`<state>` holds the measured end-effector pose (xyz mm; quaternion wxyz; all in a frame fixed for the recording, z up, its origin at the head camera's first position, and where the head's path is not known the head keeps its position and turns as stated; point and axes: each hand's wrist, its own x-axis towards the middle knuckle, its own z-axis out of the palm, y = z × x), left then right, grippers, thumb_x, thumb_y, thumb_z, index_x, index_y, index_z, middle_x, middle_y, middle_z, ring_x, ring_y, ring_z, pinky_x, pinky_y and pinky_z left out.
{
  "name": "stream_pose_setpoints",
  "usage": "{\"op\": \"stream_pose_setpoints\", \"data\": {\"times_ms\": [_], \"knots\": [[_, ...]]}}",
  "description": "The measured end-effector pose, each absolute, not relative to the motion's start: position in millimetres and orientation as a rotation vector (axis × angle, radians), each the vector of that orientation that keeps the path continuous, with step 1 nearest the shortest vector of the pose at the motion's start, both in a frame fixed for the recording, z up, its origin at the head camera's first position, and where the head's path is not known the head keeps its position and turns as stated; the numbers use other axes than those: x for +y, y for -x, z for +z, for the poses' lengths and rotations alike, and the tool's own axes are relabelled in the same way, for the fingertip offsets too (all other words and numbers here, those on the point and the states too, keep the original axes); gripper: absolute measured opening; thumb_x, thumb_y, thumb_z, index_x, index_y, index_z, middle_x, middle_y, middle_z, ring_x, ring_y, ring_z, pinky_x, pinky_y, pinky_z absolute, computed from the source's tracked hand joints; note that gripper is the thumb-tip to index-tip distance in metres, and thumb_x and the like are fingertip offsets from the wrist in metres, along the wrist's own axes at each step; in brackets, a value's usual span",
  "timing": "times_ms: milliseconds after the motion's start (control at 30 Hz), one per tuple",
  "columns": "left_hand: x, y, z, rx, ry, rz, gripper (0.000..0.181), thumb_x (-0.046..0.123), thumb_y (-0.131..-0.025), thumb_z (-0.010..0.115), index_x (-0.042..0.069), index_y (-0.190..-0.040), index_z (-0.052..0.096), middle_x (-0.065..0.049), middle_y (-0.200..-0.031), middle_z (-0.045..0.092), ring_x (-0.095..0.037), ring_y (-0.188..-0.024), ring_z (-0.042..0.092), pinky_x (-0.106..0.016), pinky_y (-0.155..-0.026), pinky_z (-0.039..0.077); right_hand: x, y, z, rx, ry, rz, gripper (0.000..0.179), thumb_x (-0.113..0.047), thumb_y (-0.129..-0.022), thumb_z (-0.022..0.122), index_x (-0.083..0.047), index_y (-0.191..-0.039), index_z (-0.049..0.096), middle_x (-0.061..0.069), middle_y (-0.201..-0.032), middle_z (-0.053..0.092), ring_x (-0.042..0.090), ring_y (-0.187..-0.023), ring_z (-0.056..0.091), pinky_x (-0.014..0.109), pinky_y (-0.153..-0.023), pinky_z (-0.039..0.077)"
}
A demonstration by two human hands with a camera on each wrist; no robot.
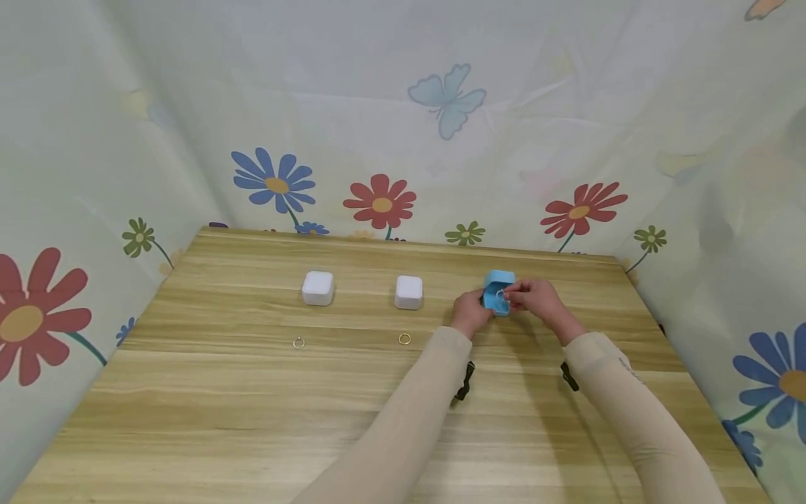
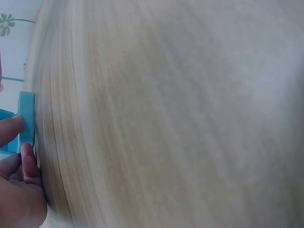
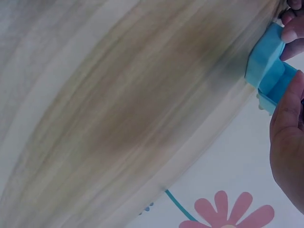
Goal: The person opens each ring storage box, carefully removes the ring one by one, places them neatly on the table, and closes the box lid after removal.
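Note:
A light blue ring box (image 1: 500,277) stands with its lid raised toward the back right of the table. Fingers and thumb of my left hand (image 1: 471,313) grip its left side and front; the left wrist view has the thumb and fingers on the blue box (image 2: 27,111). From the right, my right hand (image 1: 540,301) pinches a small silver-coloured ring (image 1: 499,295) at the box's opening. In the right wrist view, the right hand (image 3: 287,142) hides the ring and part of the box (image 3: 266,59).
Two white boxes (image 1: 317,288), (image 1: 408,292) stand in a row left of the blue one. In front of them lie a silver-coloured ring (image 1: 299,343) and a gold-coloured ring (image 1: 405,339). A flowered curtain (image 1: 491,210) borders the wooden table (image 1: 252,413).

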<state>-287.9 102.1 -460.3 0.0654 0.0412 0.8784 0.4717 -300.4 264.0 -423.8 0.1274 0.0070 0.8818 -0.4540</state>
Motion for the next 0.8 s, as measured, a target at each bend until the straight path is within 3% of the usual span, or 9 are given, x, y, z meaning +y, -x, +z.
{"op": "stream_pose_setpoints", "data": {"times_ms": [200,400,500,800], "knots": [[102,289,-460,2.644,-0.126,1.416,0.052,0.007,-0.086,0.075,0.001,-0.136,0.065,-0.017,-0.133,0.07,-0.032,-0.127,0.065,-0.038,-0.109,0.053,264,299,-419,2.549,-0.02,-1.31,0.032,-0.013,-0.102,0.062,0.014,-0.119,0.065,0.013,-0.101,0.073,0.003,-0.076,0.065,0.031,-0.084,0.064],[102,289,-460,2.639,-0.12,1.416,0.052,0.007,-0.087,0.075,0.002,-0.138,0.064,-0.016,-0.135,0.069,-0.03,-0.128,0.065,-0.037,-0.11,0.052,267,297,-410,2.553,0.033,-1.274,0.032,-0.014,-0.103,0.06,0.013,-0.12,0.065,0.026,-0.113,0.071,0.006,-0.079,0.068,0.041,-0.092,0.063],[103,290,-459,2.638,-0.109,1.417,0.053,0.007,-0.087,0.076,0.002,-0.138,0.064,-0.016,-0.135,0.069,-0.03,-0.129,0.064,-0.037,-0.111,0.052,268,296,-405,2.559,0.053,-1.269,0.032,-0.013,-0.103,0.059,0.013,-0.12,0.064,0.029,-0.115,0.07,0.003,-0.077,0.067,0.04,-0.091,0.063],[103,289,-460,2.601,-0.075,1.439,0.053,0.006,-0.087,0.076,0.003,-0.138,0.063,-0.015,-0.136,0.069,-0.03,-0.13,0.064,-0.037,-0.112,0.051,270,291,-395,2.549,0.054,-1.286,0.033,-0.013,-0.103,0.06,0.014,-0.121,0.062,0.017,-0.104,0.072,0.001,-0.074,0.064,0.032,-0.085,0.064]]}}
